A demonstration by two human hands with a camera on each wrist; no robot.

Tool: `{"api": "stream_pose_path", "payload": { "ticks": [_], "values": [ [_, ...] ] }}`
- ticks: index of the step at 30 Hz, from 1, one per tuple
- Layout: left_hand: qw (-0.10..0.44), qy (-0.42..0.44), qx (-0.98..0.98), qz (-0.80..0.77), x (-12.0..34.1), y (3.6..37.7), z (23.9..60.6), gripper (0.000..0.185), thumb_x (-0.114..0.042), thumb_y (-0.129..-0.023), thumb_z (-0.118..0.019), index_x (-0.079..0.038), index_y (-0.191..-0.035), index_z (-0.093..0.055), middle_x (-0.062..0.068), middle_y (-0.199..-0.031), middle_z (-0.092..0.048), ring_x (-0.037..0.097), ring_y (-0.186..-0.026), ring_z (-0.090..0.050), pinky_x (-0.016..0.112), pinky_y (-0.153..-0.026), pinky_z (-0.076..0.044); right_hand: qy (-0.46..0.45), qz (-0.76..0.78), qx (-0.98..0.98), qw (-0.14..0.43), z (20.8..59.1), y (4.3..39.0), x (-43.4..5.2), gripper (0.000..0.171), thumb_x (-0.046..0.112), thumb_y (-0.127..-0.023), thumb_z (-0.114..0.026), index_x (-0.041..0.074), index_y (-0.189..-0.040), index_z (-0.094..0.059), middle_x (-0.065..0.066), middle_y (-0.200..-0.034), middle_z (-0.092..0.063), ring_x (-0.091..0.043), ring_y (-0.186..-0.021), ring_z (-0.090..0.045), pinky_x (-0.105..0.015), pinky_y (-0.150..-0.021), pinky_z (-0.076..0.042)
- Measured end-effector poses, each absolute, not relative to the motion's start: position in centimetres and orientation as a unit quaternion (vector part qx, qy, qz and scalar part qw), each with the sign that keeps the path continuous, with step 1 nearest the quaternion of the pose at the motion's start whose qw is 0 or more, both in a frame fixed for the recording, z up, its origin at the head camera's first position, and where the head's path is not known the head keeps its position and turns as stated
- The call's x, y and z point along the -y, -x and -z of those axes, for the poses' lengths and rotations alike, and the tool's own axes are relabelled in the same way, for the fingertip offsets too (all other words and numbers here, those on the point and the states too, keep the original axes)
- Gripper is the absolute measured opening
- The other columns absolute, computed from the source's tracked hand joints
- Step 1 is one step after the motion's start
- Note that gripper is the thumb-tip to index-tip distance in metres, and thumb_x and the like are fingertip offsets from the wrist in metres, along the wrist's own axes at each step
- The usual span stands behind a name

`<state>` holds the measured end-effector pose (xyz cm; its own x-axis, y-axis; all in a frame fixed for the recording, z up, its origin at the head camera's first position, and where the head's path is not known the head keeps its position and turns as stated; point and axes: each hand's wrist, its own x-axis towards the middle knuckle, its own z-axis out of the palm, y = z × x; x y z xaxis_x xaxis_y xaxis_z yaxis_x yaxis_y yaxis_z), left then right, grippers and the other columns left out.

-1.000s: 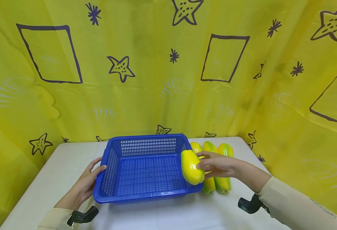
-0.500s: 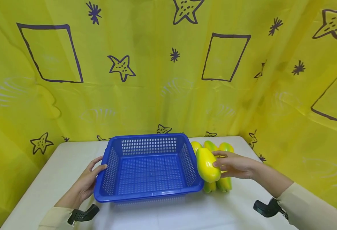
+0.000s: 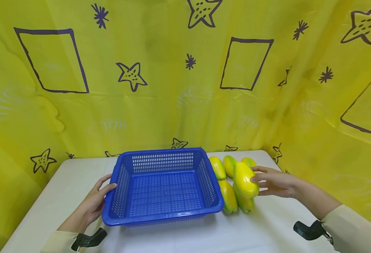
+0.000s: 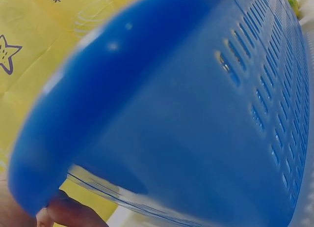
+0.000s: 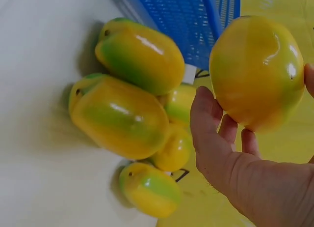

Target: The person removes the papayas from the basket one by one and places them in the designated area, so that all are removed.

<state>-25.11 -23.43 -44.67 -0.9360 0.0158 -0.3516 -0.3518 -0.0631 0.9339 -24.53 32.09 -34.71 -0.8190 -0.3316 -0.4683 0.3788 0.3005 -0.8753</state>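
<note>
A blue plastic basket (image 3: 166, 191) with slotted walls stands on the white table, and nothing lies inside it. My left hand (image 3: 93, 200) grips its left rim, thumb on top; in the left wrist view the rim (image 4: 98, 84) fills much of the picture. My right hand (image 3: 277, 182) holds a glossy yellow papaya (image 3: 245, 181) between thumb and fingers, raised above other papayas right of the basket. In the right wrist view the held papaya (image 5: 257, 72) is clear of those below. Several yellow-green papayas (image 3: 227, 196) lie there in two rows, partly hidden by the held one.
The white table (image 3: 179, 235) reaches back to a yellow curtain (image 3: 160, 112) printed with stars and squares. This curtain also hangs along both sides. Dark devices (image 3: 90, 239) are strapped to both wrists over light sleeves.
My right hand has carried the papaya rightward, from over the basket's right rim to above the other papayas. The left hand and the basket stay in place.
</note>
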Motion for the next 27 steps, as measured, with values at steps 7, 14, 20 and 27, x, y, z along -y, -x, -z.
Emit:
{"api": "stream_pose_path", "payload": {
  "ticks": [7, 14, 20, 27],
  "values": [
    [0.129, 0.120, -0.668, -0.723, 23.5, 25.2, 44.7, 0.077, -0.032, -0.098, -0.060, -0.026, -0.157, -0.010, 0.004, -0.109, -0.060, 0.019, -0.089, -0.069, 0.042, -0.080, -0.061, -0.044, 0.592, -0.750, 0.292, 35.1, 24.5, -33.9, 0.081, 0.018, -0.096, -0.055, -0.002, -0.153, -0.001, -0.017, -0.139, -0.039, -0.032, -0.120, -0.051, -0.052, -0.104, -0.046],
    [0.137, 0.120, -0.658, -0.730, 23.7, 25.2, 44.5, 0.075, -0.033, -0.098, -0.060, -0.028, -0.155, -0.012, 0.006, -0.118, -0.056, 0.018, -0.092, -0.067, 0.042, -0.083, -0.060, -0.068, 0.601, -0.743, 0.285, 36.2, 24.6, -35.9, 0.082, 0.018, -0.096, -0.055, -0.003, -0.153, 0.001, -0.020, -0.142, -0.033, -0.035, -0.122, -0.048, -0.053, -0.105, -0.046],
    [0.139, 0.122, -0.653, -0.735, 23.5, 25.3, 44.5, 0.076, -0.032, -0.098, -0.061, -0.028, -0.156, -0.011, 0.002, -0.110, -0.059, 0.018, -0.090, -0.068, 0.040, -0.081, -0.060, -0.095, 0.619, -0.727, 0.281, 37.2, 24.7, -38.0, 0.081, 0.017, -0.099, -0.053, -0.005, -0.153, 0.003, -0.017, -0.139, -0.035, -0.035, -0.123, -0.045, -0.053, -0.105, -0.045],
    [0.141, 0.126, -0.640, -0.745, 23.5, 25.2, 44.7, 0.074, -0.030, -0.098, -0.060, -0.029, -0.155, -0.013, -0.001, -0.105, -0.060, 0.017, -0.089, -0.068, 0.039, -0.081, -0.060, -0.120, 0.628, -0.713, 0.288, 38.6, 24.3, -39.1, 0.082, 0.016, -0.099, -0.053, -0.005, -0.152, 0.004, -0.022, -0.143, -0.028, -0.039, -0.126, -0.040, -0.055, -0.106, -0.043]
  ]
}}
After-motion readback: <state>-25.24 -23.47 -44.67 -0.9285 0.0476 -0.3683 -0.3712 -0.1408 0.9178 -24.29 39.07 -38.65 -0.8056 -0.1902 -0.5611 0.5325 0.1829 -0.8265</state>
